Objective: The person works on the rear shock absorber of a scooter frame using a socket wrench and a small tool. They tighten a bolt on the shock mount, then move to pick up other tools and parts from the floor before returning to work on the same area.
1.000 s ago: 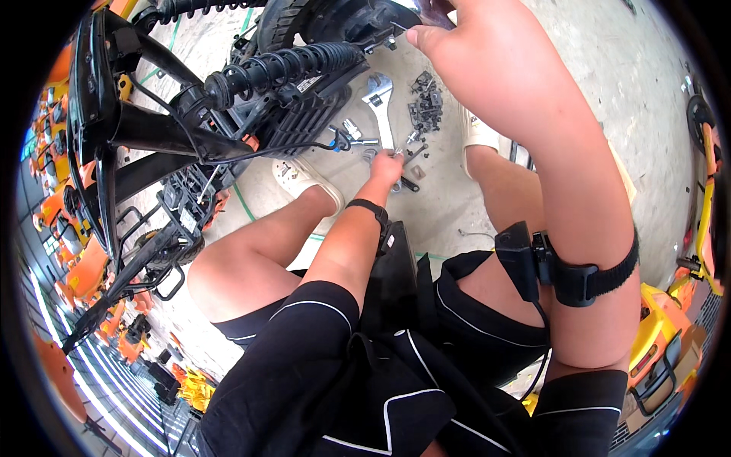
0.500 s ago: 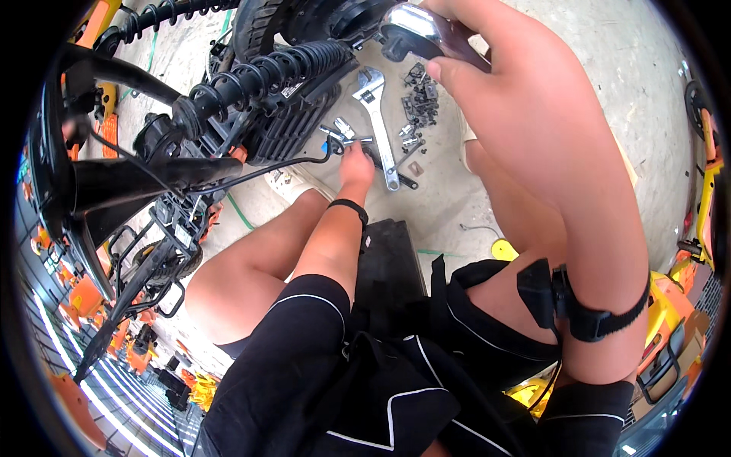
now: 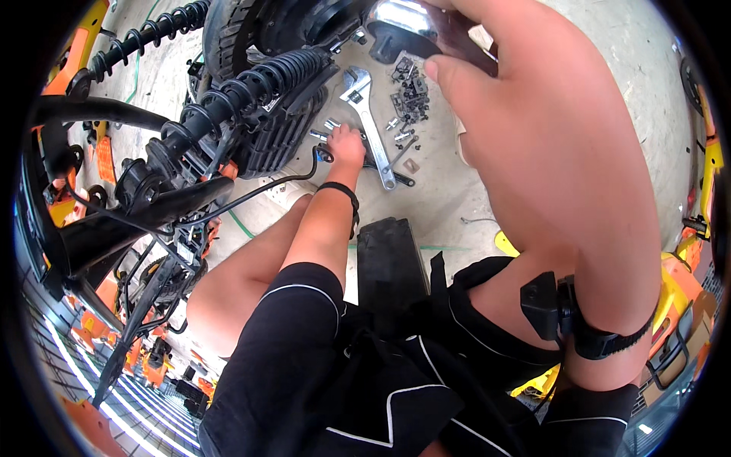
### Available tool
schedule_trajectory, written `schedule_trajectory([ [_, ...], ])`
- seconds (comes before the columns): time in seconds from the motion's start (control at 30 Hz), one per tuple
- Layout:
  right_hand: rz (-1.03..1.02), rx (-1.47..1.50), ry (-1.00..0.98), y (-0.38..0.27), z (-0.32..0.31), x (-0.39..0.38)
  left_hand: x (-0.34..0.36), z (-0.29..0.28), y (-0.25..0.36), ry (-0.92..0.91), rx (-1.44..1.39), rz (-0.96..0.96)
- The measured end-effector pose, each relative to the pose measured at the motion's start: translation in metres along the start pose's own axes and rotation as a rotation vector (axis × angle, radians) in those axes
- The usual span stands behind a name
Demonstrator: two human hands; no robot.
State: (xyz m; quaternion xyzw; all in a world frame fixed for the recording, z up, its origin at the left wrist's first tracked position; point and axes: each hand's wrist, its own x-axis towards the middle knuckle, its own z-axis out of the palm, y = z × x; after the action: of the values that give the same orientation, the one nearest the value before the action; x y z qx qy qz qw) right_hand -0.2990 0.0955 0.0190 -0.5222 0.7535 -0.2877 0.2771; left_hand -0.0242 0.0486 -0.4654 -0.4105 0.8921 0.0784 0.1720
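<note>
Close to the camera at the upper right, my right hand [image 3: 518, 84] is wrapped round a ratchet wrench [image 3: 403, 27]. Its shiny round head and dark drive end point left. Down on the floor, my left hand [image 3: 347, 146] has its fingers bunched over some small chrome sockets [image 3: 330, 124]; whatever is under the fingertips is hidden. Just right of that hand lies a large adjustable wrench [image 3: 367, 122]. A black cable [image 3: 285, 180] ends beside the left wrist. Loose bolts and small dark parts [image 3: 411, 95] lie in a cluster farther right.
A black vehicle frame with a coil-spring shock absorber [image 3: 221, 107] and a tyre [image 3: 228, 38] fills the left side. A dark box [image 3: 390, 255] sits between my legs. Yellow and orange vehicle parts [image 3: 678, 282] line the right edge.
My left hand has lifted slightly and its fingers have curled in more among the sockets. The ratchet wrench in my right hand has shifted a little left. The whole view has turned slightly.
</note>
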Motion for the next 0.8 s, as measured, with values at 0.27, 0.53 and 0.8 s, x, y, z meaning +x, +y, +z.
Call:
schedule_trajectory([
  [0.27,0.038,0.024,0.031,-0.034,-0.018,0.023,-0.044,-0.095,0.021,-0.248,-0.606,-0.158],
  [0.53,-0.11,0.035,0.197,-0.026,0.015,0.057,-0.106,-0.267,0.022,-0.703,-1.229,-0.054],
  [0.8,-0.543,0.292,0.204,-0.065,0.039,0.06,-0.194,-0.445,-0.025,-0.057,-1.555,-0.006],
])
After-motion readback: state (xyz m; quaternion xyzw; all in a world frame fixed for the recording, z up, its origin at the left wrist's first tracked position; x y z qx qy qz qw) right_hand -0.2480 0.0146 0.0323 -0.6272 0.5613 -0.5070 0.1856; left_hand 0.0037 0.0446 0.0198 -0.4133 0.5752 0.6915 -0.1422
